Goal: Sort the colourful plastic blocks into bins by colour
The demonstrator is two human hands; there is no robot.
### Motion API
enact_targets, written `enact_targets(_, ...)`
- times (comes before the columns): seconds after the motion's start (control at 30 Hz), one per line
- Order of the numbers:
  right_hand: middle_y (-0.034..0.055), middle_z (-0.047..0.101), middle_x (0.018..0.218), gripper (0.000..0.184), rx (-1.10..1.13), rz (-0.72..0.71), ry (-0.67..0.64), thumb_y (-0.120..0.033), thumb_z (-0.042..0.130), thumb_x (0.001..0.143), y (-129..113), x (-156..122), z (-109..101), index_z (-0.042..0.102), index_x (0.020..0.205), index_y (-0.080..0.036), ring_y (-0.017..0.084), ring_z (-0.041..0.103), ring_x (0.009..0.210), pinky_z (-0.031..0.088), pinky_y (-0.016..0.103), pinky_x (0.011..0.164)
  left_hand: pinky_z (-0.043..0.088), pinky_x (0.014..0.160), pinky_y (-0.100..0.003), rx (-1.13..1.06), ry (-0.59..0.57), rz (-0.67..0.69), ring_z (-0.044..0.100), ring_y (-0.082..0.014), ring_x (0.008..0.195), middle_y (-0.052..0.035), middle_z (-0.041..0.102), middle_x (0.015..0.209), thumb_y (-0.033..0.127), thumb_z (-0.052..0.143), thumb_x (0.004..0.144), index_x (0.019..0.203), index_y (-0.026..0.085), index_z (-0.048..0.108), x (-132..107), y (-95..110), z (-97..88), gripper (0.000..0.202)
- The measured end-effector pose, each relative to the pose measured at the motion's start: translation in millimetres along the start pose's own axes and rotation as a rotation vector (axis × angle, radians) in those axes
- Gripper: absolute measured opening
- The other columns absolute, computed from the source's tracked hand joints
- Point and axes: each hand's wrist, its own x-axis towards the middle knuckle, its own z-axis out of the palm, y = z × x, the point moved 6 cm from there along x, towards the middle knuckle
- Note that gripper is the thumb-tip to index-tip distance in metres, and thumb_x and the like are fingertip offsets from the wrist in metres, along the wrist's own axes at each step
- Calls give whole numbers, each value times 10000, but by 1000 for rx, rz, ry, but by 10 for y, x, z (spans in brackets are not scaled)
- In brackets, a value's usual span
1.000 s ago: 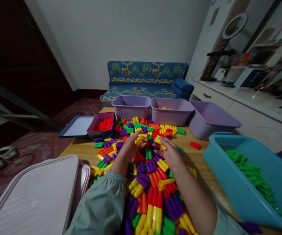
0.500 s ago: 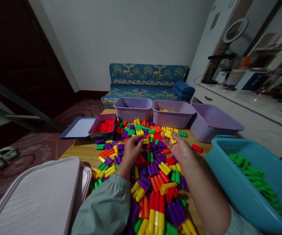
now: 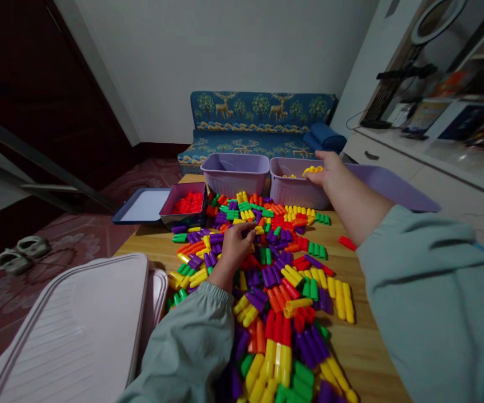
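A heap of plastic tube blocks [image 3: 275,280] in yellow, purple, red, orange and green covers the wooden table [image 3: 363,347]. My left hand [image 3: 235,246] rests on the heap with its fingers curled down on the blocks near a yellow one. My right hand [image 3: 323,170] reaches out over the middle lilac bin [image 3: 296,187], with yellow blocks [image 3: 312,169] at its fingertips. That bin holds a few yellow pieces.
Another lilac bin [image 3: 234,173] stands left of it, a third [image 3: 386,187] to the right behind my sleeve. A small box of red blocks [image 3: 187,202] and a blue lid [image 3: 141,204] sit at far left. A pale pink lid [image 3: 69,330] lies near left. A patterned sofa [image 3: 262,120] is behind.
My right hand has carried yellow blocks from over the heap out to the middle lilac bin. My left hand has stayed on the heap. The camera has tilted, hiding the blue bin.
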Motion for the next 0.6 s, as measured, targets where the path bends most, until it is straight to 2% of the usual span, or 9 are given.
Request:
enact_targets(0.07, 97, 651, 935, 263, 150, 262, -41, -138, 365, 901, 98, -60, 32, 572, 745, -94, 97, 664, 779, 489, 282, 677, 514, 887, -359, 12, 1, 0, 682, -237, 954, -100, 740, 1018, 166, 613, 805, 990, 158, 744, -2, 18, -6, 227)
enact_targets(0.1, 101, 660, 963, 261, 228, 336, -54, -140, 366, 899, 111, -114, 47, 589, 773, -90, 95, 669, 789, 488, 276, 685, 513, 888, -358, 15, 1, 0, 682, -237, 953, -98, 740, 1017, 168, 616, 804, 988, 161, 745, -3, 26, -8, 225)
enact_targets(0.13, 101, 667, 985, 233, 272, 340, -33, -137, 388, 892, 93, -173, 36, 606, 821, -92, 96, 673, 792, 494, 270, 686, 512, 888, -357, 16, 1, 1, 682, -236, 951, -97, 741, 1015, 170, 619, 804, 986, 164, 746, -4, 34, -10, 222)
enact_targets(0.23, 91, 682, 1026, 204, 205, 132, 69, -156, 486, 869, 13, -433, -61, 613, 1026, -122, 115, 682, 775, 526, 263, 660, 511, 884, -361, 34, 0, 2, 681, -241, 949, -101, 741, 1012, 170, 618, 807, 983, 163, 746, -10, 45, -12, 218)
enact_targets(0.3, 90, 703, 970, 265, 13, -46, 31, -252, 466, 892, 24, -678, -65, 626, 1058, -122, 135, 685, 719, 531, 273, 641, 510, 883, -365, 38, 3, -7, 680, -244, 945, -103, 742, 1005, 164, 623, 801, 974, 163, 749, -14, 40, -13, 214)
enact_targets(0.37, 96, 721, 844, 301, -194, -134, -80, -344, 490, 879, 170, -918, -8, 686, 905, -117, 177, 685, 697, 528, 301, 666, 510, 887, -365, 15, 10, -22, 680, -240, 937, -95, 745, 986, 153, 640, 784, 956, 171, 753, -17, 25, -13, 206)
enact_targets(0.43, 111, 732, 847, 304, -447, -183, -197, -402, 569, 832, 399, -1101, 61, 721, 825, -139, 237, 686, 817, 511, 342, 763, 508, 896, -365, -11, 18, -25, 680, -236, 932, -86, 746, 974, 144, 655, 769, 937, 178, 755, -16, 12, -13, 199)
enact_targets(0.53, 113, 716, 1081, 381, -804, -229, -435, -475, 567, 839, 774, -1266, 192, 722, 1051, -198, 274, 630, 1043, 450, 377, 911, 503, 912, -368, -20, 24, -28, 679, -235, 945, -86, 743, 986, 153, 656, 771, 937, 180, 754, -15, -2, -14, 195)
enact_targets(0.6, 112, 632, 1270, 484, -896, -255, -548, -502, 539, 859, 932, -1331, 247, 637, 1234, -212, 272, 546, 1181, 396, 380, 993, 504, 911, -373, -2, 17, -31, 679, -239, 953, -94, 741, 1000, 161, 643, 784, 948, 174, 752, -17, -2, -13, 198)
